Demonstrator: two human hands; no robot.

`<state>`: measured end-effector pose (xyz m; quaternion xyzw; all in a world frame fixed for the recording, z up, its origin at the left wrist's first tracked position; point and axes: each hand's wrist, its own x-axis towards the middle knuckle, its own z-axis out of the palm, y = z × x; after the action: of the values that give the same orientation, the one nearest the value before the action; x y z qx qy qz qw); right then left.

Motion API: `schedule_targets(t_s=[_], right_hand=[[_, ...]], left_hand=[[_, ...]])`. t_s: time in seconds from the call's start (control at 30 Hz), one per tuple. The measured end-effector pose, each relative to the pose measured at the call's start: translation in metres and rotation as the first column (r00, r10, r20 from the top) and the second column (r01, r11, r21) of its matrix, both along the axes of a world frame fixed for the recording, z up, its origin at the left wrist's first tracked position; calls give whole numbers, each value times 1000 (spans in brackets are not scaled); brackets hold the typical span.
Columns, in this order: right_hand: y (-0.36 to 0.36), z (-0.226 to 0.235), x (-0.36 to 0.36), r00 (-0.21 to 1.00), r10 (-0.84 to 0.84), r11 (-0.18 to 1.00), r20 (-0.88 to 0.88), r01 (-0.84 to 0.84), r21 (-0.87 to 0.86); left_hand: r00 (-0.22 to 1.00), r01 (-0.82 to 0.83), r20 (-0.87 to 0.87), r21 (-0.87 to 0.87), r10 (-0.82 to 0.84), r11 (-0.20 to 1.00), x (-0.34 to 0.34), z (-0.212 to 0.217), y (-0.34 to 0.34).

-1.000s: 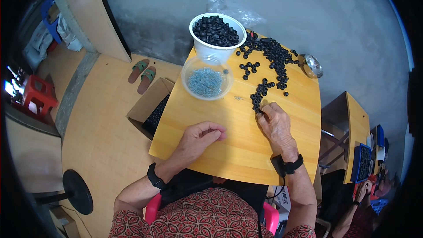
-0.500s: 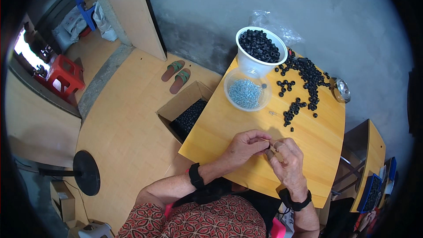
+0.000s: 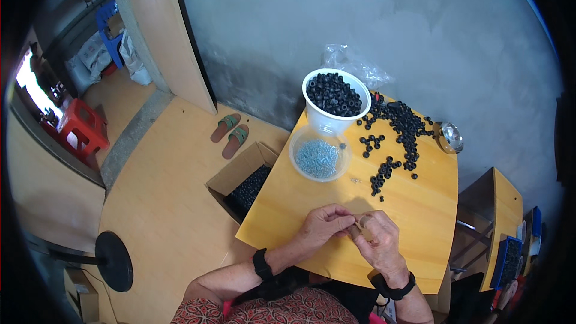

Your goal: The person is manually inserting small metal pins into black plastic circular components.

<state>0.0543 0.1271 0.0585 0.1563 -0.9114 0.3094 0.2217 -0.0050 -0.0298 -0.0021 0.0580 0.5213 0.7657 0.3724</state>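
Both hands meet over the near edge of the wooden table [image 3: 414,204]: the left hand [image 3: 321,226] and right hand [image 3: 377,241] have fingertips pinched together on something tiny (too small to make out). Farther back sit a clear bowl of blue bits [image 3: 318,158], a white tub of black rings [image 3: 335,99] and loose black rings [image 3: 396,138].

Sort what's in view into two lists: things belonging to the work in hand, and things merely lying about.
In use:
left hand
right hand
loose black rubber rings
white plastic tub of rings
clear bowl of small blue-grey pieces

Lying about:
green sandals
red plastic stool
round metal dish
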Motion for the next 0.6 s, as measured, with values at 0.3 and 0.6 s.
schedule_targets(t_s=[0.3, 0.6], right_hand=[[37, 10, -41, 951, -154, 977, 267, 187, -105], [45, -31, -101, 976, -180, 935, 125, 130, 331]], left_hand=[[994, -39, -100, 15, 40, 999, -6, 3, -12], [990, -69, -113, 139, 85, 988, -12, -13, -10]])
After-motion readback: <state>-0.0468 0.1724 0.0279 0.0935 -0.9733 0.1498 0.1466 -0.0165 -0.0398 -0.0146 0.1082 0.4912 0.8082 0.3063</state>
